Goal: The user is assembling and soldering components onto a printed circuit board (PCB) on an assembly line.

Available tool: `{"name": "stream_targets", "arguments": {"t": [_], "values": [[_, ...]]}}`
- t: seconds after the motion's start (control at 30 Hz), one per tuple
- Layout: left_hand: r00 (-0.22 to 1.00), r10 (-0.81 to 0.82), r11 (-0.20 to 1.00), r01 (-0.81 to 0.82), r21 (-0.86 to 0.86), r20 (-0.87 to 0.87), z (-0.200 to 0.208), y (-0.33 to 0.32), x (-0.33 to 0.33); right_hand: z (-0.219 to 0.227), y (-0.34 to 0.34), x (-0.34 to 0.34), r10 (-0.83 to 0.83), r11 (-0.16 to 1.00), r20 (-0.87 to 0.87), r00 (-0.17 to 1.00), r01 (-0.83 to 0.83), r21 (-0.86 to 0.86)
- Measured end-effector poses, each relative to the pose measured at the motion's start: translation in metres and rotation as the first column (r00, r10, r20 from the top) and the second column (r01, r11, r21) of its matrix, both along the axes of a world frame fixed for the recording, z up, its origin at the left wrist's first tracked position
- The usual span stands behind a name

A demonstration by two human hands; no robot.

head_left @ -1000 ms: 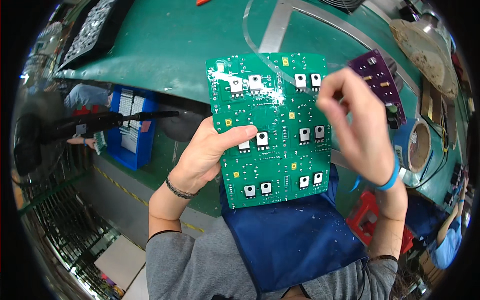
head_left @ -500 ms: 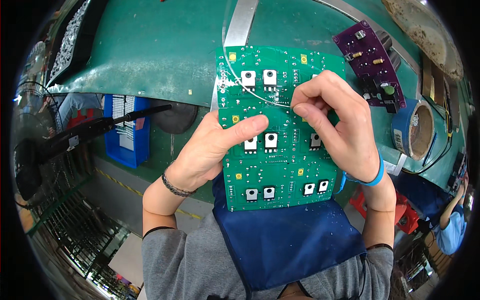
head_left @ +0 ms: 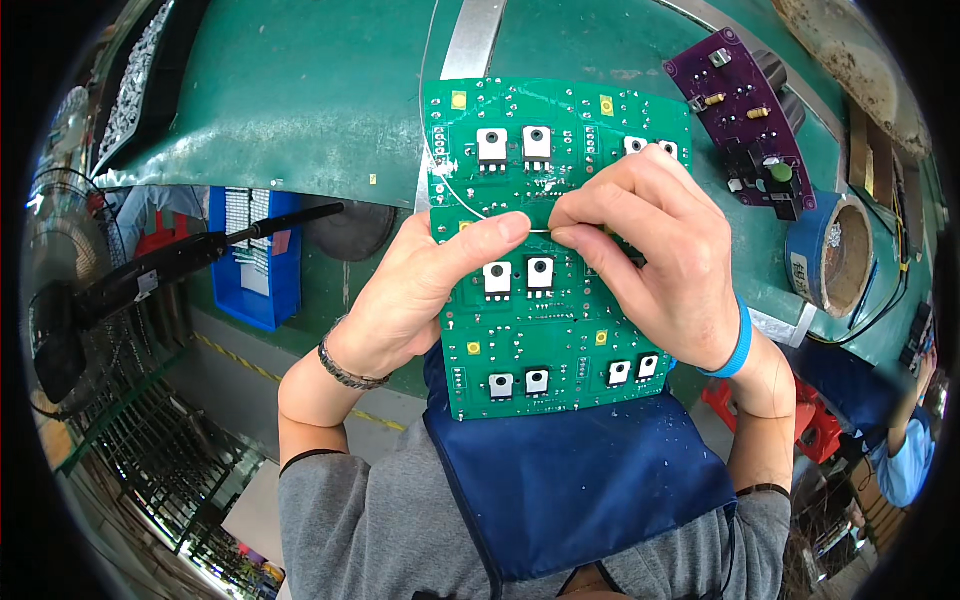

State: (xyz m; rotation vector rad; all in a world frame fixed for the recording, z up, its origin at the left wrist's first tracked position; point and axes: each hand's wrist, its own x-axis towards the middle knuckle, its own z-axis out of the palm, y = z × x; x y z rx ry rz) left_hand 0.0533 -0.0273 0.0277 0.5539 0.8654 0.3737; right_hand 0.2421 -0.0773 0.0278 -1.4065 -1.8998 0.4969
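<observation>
A large green circuit board [head_left: 520,330] is tilted up in front of me, its lower edge against my dark blue apron [head_left: 580,480]. Black-and-silver transistors [head_left: 540,278] stand on it in pairs. My left hand [head_left: 430,260] grips the board's left edge, fingers hidden behind it, thumb lying across the front. A thin silvery wire [head_left: 450,188] curves down from the top of the picture to that thumb. My right hand [head_left: 650,250] pinches the wire between thumb and forefinger just right of the left thumb, close over the board; whether the wire touches the board I cannot tell.
A purple circuit board [head_left: 740,120] with components lies at the far right, near a blue-sided roll [head_left: 830,255]. Left are a blue bin [head_left: 258,290], a black-handled tool [head_left: 180,265] and a dark tray [head_left: 140,90] of small metal pieces. Another person's sleeve [head_left: 905,460] shows at right.
My right hand has moved left with the wire, close to my left thumb. The wire's loop has shifted left and now passes by that thumb. The board has shifted very slightly.
</observation>
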Motion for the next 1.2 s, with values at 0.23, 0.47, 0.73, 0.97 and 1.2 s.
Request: {"name": "stream_targets", "arguments": {"t": [0.23,0.47,0.73,0.97,1.2], "values": [[0.999,0.002,1.0,-0.002,0.002,-0.032,0.002,0.0,-0.002,-0.007,-0.004,-0.003,0.001,0.988,0.08,0.997,-0.014,0.153],[0.999,-0.027,1.0,0.028,0.004,-0.043,0.001,-0.001,0.001,-0.006,-0.012,0.001,0.009,0.973,0.142,0.99,-0.042,0.229],[0.998,-0.052,0.999,0.051,-0.017,-0.029,0.003,0.0,0.007,0.047,-0.076,0.057,-0.242,0.958,-0.07,0.968,0.25,0.14],[0.983,0.122,0.992,-0.115,0.06,-0.139,-0.001,-0.019,0.01,0.042,-0.149,0.174,-0.111,0.899,-0.99,-0.086,0.416,-0.137],[0.998,0.029,0.996,-0.023,0.09,-0.063,-0.002,-0.012,0.008,0.009,-0.147,0.28,0.06,0.897,-0.716,-0.696,0.352,-0.267]]}}
